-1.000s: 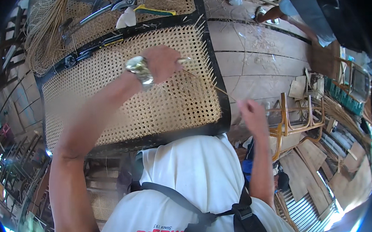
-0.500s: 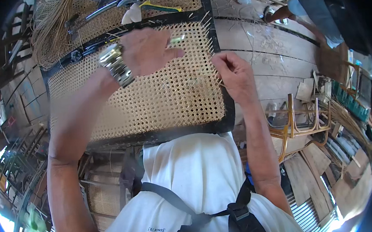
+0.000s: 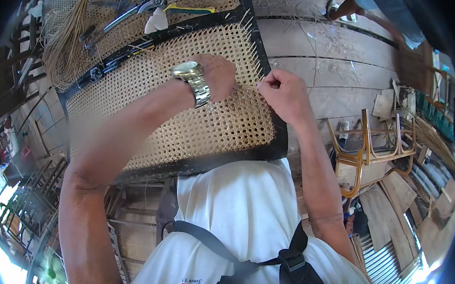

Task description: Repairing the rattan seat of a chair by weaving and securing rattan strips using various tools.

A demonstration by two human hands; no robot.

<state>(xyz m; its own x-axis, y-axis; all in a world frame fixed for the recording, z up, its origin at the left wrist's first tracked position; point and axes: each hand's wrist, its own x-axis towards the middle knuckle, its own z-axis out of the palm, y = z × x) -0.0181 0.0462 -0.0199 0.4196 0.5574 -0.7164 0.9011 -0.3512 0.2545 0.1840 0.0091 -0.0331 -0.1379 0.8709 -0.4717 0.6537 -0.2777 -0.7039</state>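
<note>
Wooden floor (image 3: 333, 76) under cane panel (image 3: 184, 124); right hand (image 3: 282, 93) pinches strand (image 3: 248, 86)

Head-worn fisheye, looking steeply down

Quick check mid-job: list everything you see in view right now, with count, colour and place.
Woven cane panel: one, tan weave in a black frame, centre, under both hands.
Cane strand: one, pale, between the hands by the panel's right edge.
Second cane panel: one, tan, behind the first.
Pliers: one, metal with yellow handles, on the second panel.
Loose cane bundle: one, straw-coloured, upper left.
Wooden chair frame: one, light brown, right.
Another person's arm: one, top right.
Wristwatch: one, silver, left wrist.
Left hand: resting on the weave.
Right hand: fingers pinching the strand.
</note>
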